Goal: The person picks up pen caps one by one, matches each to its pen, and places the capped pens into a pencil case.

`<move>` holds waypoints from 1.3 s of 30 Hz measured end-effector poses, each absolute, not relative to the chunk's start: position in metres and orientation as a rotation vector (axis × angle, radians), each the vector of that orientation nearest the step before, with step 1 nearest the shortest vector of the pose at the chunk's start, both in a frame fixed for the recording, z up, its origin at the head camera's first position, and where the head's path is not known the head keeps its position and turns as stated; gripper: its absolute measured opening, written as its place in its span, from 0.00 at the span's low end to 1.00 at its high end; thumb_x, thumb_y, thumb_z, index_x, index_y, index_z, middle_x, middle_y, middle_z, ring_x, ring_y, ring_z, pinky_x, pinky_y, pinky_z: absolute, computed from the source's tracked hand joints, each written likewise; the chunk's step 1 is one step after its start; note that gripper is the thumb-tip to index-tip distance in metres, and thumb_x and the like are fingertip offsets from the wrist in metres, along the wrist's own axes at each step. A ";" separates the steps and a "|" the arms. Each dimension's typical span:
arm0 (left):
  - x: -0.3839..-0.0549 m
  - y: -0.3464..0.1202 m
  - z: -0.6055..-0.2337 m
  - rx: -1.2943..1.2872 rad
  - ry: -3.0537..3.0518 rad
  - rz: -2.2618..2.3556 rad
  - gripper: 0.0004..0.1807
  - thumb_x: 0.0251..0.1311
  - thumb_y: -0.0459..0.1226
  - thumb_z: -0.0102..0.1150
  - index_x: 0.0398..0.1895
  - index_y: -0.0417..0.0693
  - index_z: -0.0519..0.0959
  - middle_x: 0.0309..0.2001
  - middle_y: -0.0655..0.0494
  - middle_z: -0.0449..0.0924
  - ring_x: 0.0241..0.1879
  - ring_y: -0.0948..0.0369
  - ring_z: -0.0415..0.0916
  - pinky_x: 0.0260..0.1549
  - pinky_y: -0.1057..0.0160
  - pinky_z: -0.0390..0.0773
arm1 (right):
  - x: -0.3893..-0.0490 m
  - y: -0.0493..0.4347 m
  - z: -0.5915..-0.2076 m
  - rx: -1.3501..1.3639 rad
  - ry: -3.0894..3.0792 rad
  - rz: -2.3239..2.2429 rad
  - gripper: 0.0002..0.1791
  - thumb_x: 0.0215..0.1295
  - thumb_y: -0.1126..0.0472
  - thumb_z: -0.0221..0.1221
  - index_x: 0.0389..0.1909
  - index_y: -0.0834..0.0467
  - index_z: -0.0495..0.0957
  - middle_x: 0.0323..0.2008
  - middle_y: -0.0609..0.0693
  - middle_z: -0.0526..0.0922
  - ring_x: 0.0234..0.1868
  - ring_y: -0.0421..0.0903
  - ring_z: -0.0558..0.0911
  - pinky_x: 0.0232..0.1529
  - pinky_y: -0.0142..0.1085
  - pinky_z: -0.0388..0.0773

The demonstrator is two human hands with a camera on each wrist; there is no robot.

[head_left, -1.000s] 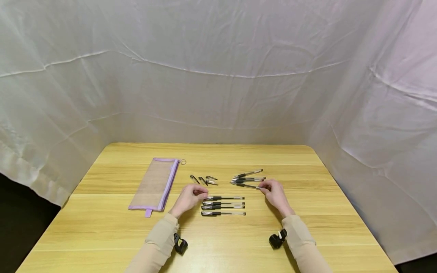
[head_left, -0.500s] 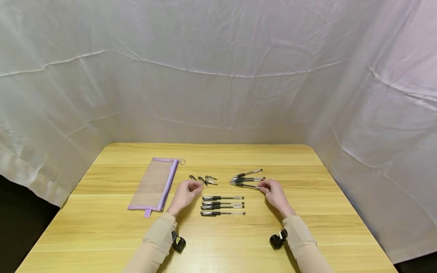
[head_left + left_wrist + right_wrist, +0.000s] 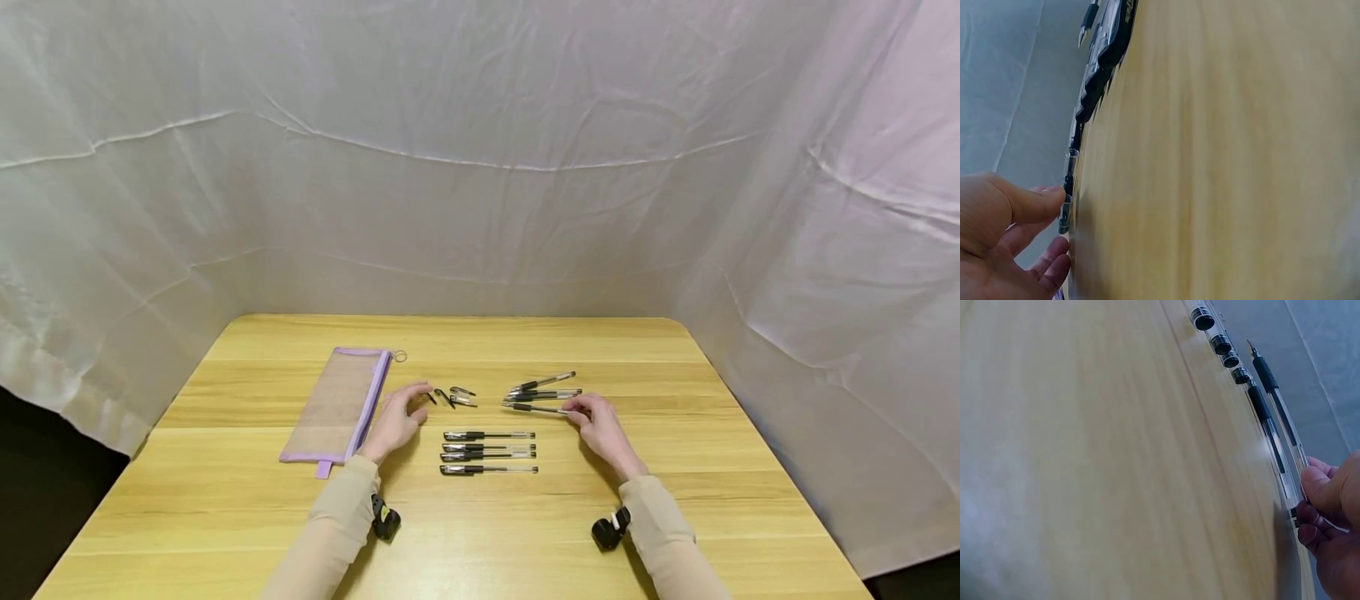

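- Pinching an uncapped pen by its rear end, the right hand has thumb and fingertips together on it; the barrel reaches out between 9 and 10 o'clock of that hand, tip towards 9, taking 12 as the table's far edge.
- From the right wrist, this pen stands apart from the one lying beside it and looks raised off the wood.
- Nearby, other uncapped pens lie at about 10 o'clock of the right hand, tips gathered at their 9 o'clock ends.
- The left hand is spread, thumb apart from the fingers, with the nearest cap at its 2 o'clock, right by the fingertips; I can't tell whether they touch it.
- Three more caps sit just beyond, between 2 and 3 o'clock of that hand.
- Four capped pens lie in a row between the hands, clip ends towards 9, nearer the person.
- At the left hand's 9 o'clock, a purple-edged mesh pouch lies flat on the wooden table.
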State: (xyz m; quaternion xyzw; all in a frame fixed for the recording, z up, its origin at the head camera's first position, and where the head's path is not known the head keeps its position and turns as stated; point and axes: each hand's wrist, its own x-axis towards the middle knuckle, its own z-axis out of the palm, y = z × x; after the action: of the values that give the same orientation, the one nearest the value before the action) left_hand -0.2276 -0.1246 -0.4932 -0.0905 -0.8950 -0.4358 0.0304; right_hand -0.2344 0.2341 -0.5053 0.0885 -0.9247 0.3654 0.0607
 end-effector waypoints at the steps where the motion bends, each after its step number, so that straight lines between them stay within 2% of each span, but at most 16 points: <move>1: -0.228 -0.125 -0.493 -0.272 -2.762 -1.339 0.24 0.62 0.25 0.59 0.63 0.36 0.75 0.67 0.37 0.73 0.69 0.38 0.65 0.72 0.37 0.58 | -0.234 0.234 -0.505 0.270 -2.798 1.105 0.08 0.68 0.71 0.58 0.41 0.61 0.84 0.41 0.57 0.84 0.44 0.50 0.80 0.48 0.44 0.76; 6: -0.228 -0.127 -0.493 -0.281 -2.738 -1.280 0.21 0.60 0.23 0.60 0.57 0.33 0.79 0.60 0.36 0.80 0.64 0.39 0.73 0.68 0.40 0.67 | -0.233 0.233 -0.505 0.284 -2.787 1.104 0.08 0.67 0.72 0.59 0.41 0.61 0.84 0.40 0.57 0.84 0.42 0.50 0.80 0.47 0.42 0.77; 13: -0.229 -0.128 -0.495 -0.237 -2.702 -1.274 0.18 0.55 0.19 0.58 0.50 0.33 0.83 0.53 0.36 0.84 0.57 0.41 0.78 0.61 0.43 0.75 | -0.234 0.232 -0.507 0.301 -2.784 1.120 0.07 0.66 0.73 0.59 0.39 0.61 0.84 0.39 0.57 0.85 0.41 0.49 0.80 0.45 0.39 0.76; 22: -0.227 -0.129 -0.495 -0.194 -2.685 -1.164 0.16 0.51 0.19 0.59 0.41 0.38 0.87 0.48 0.40 0.87 0.55 0.42 0.79 0.61 0.44 0.73 | -0.233 0.231 -0.506 0.321 -2.777 1.140 0.07 0.66 0.73 0.60 0.39 0.61 0.84 0.40 0.57 0.85 0.42 0.49 0.80 0.45 0.39 0.77; 30: -0.229 -0.132 -0.495 -0.168 -2.716 -1.201 0.15 0.53 0.20 0.60 0.44 0.36 0.86 0.48 0.39 0.86 0.45 0.46 0.83 0.52 0.47 0.80 | -0.233 0.230 -0.506 0.312 -2.781 1.159 0.07 0.66 0.73 0.59 0.39 0.61 0.84 0.40 0.57 0.85 0.42 0.48 0.80 0.45 0.39 0.77; 33: -0.230 -0.134 -0.495 -0.203 -2.754 -1.188 0.18 0.54 0.19 0.58 0.47 0.37 0.85 0.50 0.39 0.86 0.45 0.47 0.83 0.52 0.47 0.80 | -0.233 0.230 -0.506 0.303 -2.782 1.167 0.07 0.66 0.73 0.59 0.39 0.61 0.84 0.40 0.56 0.85 0.42 0.48 0.80 0.46 0.38 0.76; 39: -0.228 -0.140 -0.493 -0.280 -2.776 -1.195 0.31 0.41 0.12 0.44 0.50 0.32 0.82 0.51 0.36 0.84 0.48 0.44 0.82 0.54 0.45 0.80 | -0.235 0.231 -0.508 0.291 -2.783 1.184 0.07 0.67 0.73 0.59 0.40 0.61 0.83 0.41 0.56 0.85 0.42 0.47 0.80 0.46 0.38 0.76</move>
State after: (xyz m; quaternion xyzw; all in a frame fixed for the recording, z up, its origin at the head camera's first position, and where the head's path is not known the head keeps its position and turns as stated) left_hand -0.2284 -0.1403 -0.4933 -0.0922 -0.9132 -0.3933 0.0533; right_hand -0.2347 0.2309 -0.5078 0.0957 -0.9147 0.3892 0.0517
